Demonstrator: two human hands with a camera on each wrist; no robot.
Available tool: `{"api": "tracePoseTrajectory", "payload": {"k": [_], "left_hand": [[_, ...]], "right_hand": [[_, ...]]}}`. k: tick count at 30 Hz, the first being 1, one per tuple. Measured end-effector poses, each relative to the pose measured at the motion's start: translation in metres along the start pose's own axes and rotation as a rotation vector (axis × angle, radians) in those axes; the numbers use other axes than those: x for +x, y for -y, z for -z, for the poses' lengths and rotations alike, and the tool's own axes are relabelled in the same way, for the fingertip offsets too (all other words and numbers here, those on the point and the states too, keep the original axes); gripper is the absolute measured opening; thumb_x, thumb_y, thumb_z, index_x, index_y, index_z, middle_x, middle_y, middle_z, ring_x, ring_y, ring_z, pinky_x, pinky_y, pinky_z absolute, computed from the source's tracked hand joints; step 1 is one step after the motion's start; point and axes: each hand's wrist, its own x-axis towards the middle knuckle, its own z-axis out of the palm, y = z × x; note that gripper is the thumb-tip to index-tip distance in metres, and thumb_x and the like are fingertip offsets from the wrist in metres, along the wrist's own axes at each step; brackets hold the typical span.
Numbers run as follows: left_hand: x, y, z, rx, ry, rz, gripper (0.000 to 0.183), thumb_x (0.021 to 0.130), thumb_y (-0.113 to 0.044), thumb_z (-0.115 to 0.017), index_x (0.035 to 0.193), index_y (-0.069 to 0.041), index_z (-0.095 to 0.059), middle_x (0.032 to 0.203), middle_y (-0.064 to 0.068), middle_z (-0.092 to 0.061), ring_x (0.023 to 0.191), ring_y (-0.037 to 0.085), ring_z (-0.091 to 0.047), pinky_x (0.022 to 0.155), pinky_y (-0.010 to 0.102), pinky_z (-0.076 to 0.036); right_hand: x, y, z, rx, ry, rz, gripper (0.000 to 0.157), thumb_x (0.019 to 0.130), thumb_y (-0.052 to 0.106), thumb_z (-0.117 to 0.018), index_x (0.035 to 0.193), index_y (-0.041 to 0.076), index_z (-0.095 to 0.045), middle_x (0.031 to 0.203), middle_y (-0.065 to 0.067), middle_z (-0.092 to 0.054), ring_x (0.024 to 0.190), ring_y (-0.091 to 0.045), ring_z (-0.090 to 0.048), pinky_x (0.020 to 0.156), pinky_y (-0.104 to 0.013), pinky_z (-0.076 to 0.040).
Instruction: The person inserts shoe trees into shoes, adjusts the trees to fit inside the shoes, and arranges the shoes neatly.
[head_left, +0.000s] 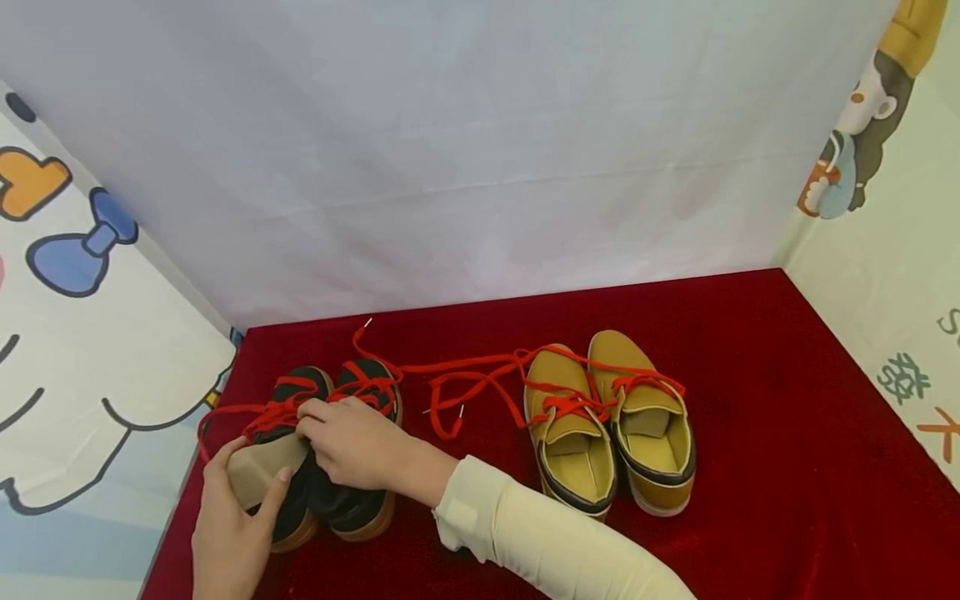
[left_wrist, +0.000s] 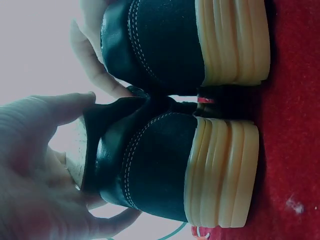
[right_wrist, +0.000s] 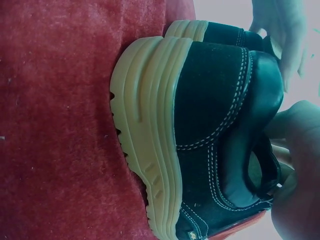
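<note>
On the left of the red cloth stand two black shoes with tan soles and red laces. My left hand (head_left: pixel 234 512) is at the opening of the left black shoe (left_wrist: pixel 155 160), its thumb and fingers spread round the two sides. The beige lining of that shoe's raised tongue (head_left: pixel 264 468) shows between them. My right hand (head_left: pixel 363 442) reaches across the right black shoe (right_wrist: pixel 210 100), curled fingers at the tongue's upper edge, beside the tangled red laces (head_left: pixel 279 412). Its fingertips are partly hidden.
Two tan shoes (head_left: pixel 551 408) with red laces stand to the right. Loose red lace (head_left: pixel 457 367) runs across the red cloth (head_left: pixel 765 400) between the pairs. A pale curtain (head_left: pixel 487 167) hangs behind, with printed panels (head_left: pixel 67 333) at both sides.
</note>
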Motion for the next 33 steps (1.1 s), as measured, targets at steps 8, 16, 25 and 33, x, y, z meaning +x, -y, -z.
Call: {"api": "tracePoseTrajectory", "payload": {"k": [8,16,25,33], "left_hand": [[0.0,0.003,-0.004,0.038,-0.036,-0.109,0.065,0.101,-0.027,-0.07,0.153,-0.008,-0.037,0.135,0.023,-0.053,0.08,0.034,-0.057,0.063,0.04,-0.041],[0.001,0.0,-0.009,0.054,-0.092,-0.17,0.063,0.096,-0.014,-0.076,0.148,-0.004,-0.044,0.133,0.026,-0.057,0.098,0.045,-0.061,0.074,0.061,-0.047],[0.005,-0.003,-0.021,0.034,-0.216,-0.2,0.062,0.083,0.001,-0.083,0.138,-0.002,-0.054,0.13,0.028,-0.055,0.113,0.053,-0.051,0.082,0.073,-0.039],[0.007,-0.006,-0.028,0.042,-0.36,-0.175,0.061,0.071,-0.003,-0.094,0.127,-0.006,-0.068,0.12,0.029,-0.054,0.101,0.049,-0.052,0.083,0.068,-0.041]], "right_hand": [[0.0,-0.001,-0.002,-0.011,-0.02,-0.011,0.029,0.109,0.024,-0.051,0.133,0.022,-0.066,0.143,0.006,-0.057,0.111,-0.006,-0.067,0.105,-0.027,-0.05],[-0.001,-0.003,-0.005,0.017,-0.031,-0.027,0.028,0.108,0.023,-0.051,0.131,0.022,-0.067,0.14,0.008,-0.059,0.111,-0.003,-0.066,0.104,-0.027,-0.051],[-0.001,-0.003,-0.003,0.07,-0.001,-0.084,0.046,0.108,0.028,-0.053,0.152,0.014,-0.051,0.15,0.002,-0.056,0.126,-0.006,-0.064,0.11,-0.027,-0.048],[-0.001,0.0,-0.005,0.039,0.006,-0.087,0.045,0.109,0.03,-0.05,0.152,0.017,-0.052,0.148,0.005,-0.058,0.124,-0.005,-0.064,0.111,-0.028,-0.048]]}}
